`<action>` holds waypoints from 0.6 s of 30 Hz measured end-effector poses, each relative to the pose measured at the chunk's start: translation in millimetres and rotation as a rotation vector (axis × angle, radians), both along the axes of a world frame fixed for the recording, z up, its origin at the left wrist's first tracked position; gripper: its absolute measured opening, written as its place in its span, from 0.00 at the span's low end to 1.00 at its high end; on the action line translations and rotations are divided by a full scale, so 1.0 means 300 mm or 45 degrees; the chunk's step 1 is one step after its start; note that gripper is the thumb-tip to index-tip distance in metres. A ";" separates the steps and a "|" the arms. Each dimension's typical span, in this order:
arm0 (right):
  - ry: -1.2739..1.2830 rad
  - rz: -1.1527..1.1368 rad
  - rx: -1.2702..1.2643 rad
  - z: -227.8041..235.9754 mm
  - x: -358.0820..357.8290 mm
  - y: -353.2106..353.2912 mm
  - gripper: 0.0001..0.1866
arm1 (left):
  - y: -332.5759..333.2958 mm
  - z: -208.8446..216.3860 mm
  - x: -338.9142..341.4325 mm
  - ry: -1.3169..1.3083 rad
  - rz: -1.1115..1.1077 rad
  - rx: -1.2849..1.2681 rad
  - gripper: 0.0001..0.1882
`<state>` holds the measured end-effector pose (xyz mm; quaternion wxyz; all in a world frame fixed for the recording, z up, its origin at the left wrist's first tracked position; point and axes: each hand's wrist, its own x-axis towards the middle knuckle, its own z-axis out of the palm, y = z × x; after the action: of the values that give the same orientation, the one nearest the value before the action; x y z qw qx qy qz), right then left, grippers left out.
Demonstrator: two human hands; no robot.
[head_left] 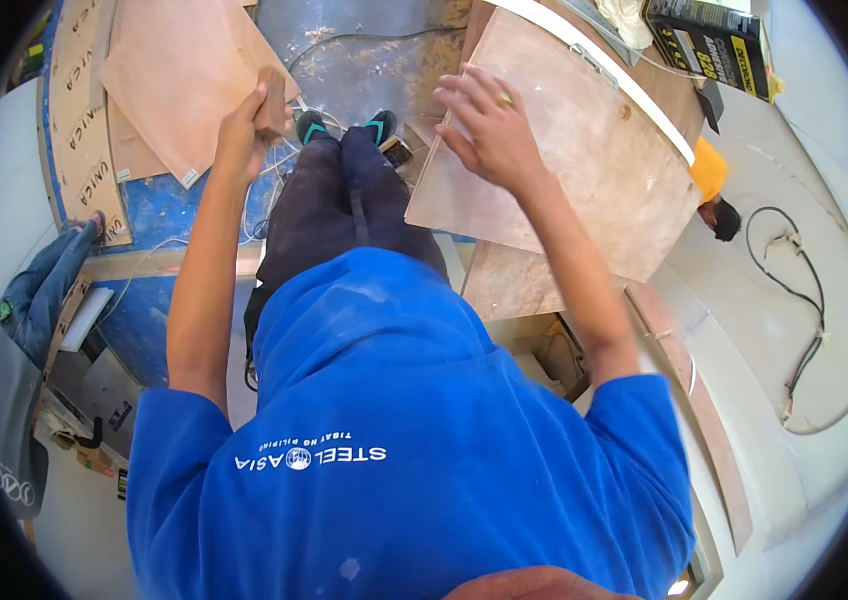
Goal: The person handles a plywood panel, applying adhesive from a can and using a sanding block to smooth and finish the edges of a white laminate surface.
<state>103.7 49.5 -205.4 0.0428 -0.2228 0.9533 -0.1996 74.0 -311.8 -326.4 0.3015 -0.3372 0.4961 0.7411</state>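
My left hand (pixel 238 135) is raised at the left of my legs, its fingers closed round a small brown block (pixel 272 104) that looks like wood. Behind it lies a pale plywood sheet (pixel 174 85). On the right, my right hand (pixel 492 130) holds nothing; its fingers are spread, with a ring on one of them. It is over the near left edge of a large, dusty plywood panel (pixel 584 165). Whether the fingertips touch that panel I cannot tell.
A metal strip (pixel 634 98) runs along the panel's far edge, near a black and yellow can (pixel 714 50). Cables (pixel 384 36) cross the floor between the sheets. One person (pixel 34 290) is at the left, another (pixel 712 190) at the right. A black hose (pixel 819 310) lies farther right.
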 end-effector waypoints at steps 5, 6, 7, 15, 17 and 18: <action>-0.440 0.504 0.525 -0.095 -0.132 0.073 0.17 | -0.155 -0.153 0.142 -0.210 0.089 -0.060 0.28; -0.389 0.508 0.550 -0.097 -0.146 0.083 0.17 | -0.182 -0.181 0.162 -0.202 0.053 -0.091 0.27; -0.339 0.513 0.569 -0.104 -0.160 0.091 0.16 | -0.198 -0.191 0.175 -0.197 0.017 -0.128 0.26; 0.116 -0.057 0.395 -0.238 -0.337 0.222 0.18 | -0.223 -0.313 0.240 -0.210 -0.252 -0.249 0.23; -0.001 -0.118 0.333 -0.228 -0.331 0.145 0.12 | -0.211 -0.314 0.307 -0.229 -0.331 -0.198 0.23; 0.079 -0.110 0.402 -0.255 -0.315 0.144 0.10 | -0.194 -0.291 0.298 -0.241 -0.390 -0.180 0.22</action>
<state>9.3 92.7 -282.1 0.0393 -0.1783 0.9823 -0.0422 163.4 -370.0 -413.6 0.4317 -0.3460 0.5618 0.6150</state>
